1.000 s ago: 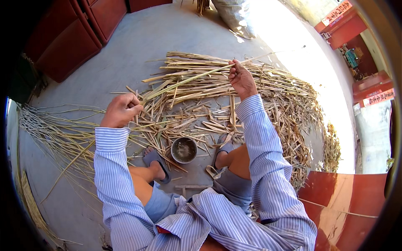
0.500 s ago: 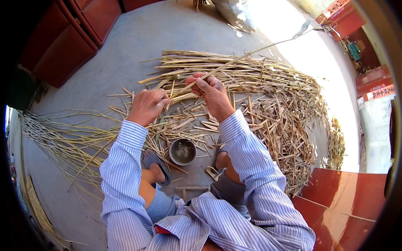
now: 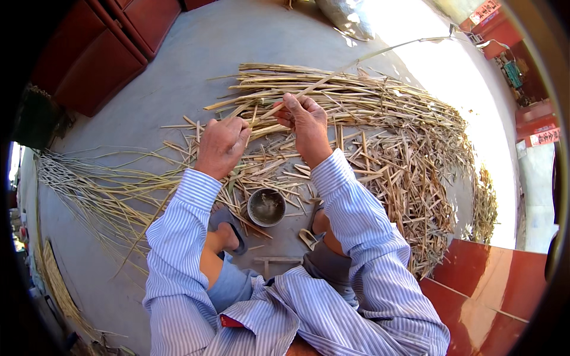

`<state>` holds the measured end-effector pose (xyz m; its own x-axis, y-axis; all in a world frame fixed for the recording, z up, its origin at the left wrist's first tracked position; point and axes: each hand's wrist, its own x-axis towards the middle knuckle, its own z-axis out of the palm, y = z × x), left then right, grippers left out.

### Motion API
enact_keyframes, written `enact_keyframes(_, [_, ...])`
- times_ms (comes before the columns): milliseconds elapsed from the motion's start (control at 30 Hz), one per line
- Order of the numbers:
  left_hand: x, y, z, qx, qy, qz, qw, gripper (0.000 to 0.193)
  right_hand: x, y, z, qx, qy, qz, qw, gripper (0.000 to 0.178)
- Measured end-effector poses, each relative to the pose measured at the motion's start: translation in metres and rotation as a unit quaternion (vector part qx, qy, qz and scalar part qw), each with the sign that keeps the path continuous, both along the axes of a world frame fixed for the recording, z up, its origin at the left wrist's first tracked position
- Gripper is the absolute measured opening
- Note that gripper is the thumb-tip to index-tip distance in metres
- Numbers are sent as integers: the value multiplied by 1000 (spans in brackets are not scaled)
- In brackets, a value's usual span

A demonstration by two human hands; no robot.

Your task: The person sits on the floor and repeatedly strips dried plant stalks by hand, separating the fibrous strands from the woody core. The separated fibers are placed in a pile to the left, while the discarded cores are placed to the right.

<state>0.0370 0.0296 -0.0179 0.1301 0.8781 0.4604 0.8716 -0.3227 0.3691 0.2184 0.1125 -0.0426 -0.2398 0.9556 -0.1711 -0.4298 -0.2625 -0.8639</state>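
Taking the bowl as clock centre, we're sitting down at 6 & facing 12. Our L hand is clenching at approx. 11, apparently gripping the near end of one long stalk; its fingertips are mostly facing away, so we can't tell the exact pinch. Our R hand is pinching the same stalk btwn thumb & fingers, approx. 1 o'clock, prob. b/c two grips set apart are steadying it better than one. Neither hand is letting go. The stalk is slanting up & away, its thin tip pointing btwn 1 & 2, maybe b/c it's running too long for holding close in.

Beyond our hands, also approx. 1, a bundle of stalks is lying mostly crosswise, prob. so it's staying handy. Near 3, a heap of dry husks is spreading over the floor, prob. collecting there b/c it's keeping off our lap & feet. Out at 9, slim stems are fanning, narrow ends pointing outward, maybe so they're not tangling w/ the bundle.

The bowl is sitting btwn our sandals, at 8 & 4, holding murky liquid; we're guessing it's there for easy reach. Loose scraps are lying close by.
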Motion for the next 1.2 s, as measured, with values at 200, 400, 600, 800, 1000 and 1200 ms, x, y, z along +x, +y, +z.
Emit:
enact_keyframes(200, [-9, 0, -12, -133, -266, 64, 952, 30, -6, -5, 14, 36, 10, 28, 999, 25])
enact_keyframes(400, [-17, -2, 8, -260, -420, 40, 869, 42, 1, 4, 16, 119, 101, 110, 982, 19])
enact_keyframes(600, [-34, -14, 29, -395, -455, 12, 798, 41, 15, 8, 25, 140, 167, 109, 970, 22])
enact_keyframes(800, [-91, -36, 37, -418, -351, 40, 837, 34, 86, 56, 11, 124, 170, -74, 975, 21])
enact_keyframes(1000, [-23, -10, 18, -150, -228, 14, 962, 22, 14, 4, 1, 46, 140, 94, 985, 22])
enact_keyframes(1200, [-49, -9, 6, -181, -217, 31, 959, 22, 64, 50, 2, 69, 107, -87, 988, 16])
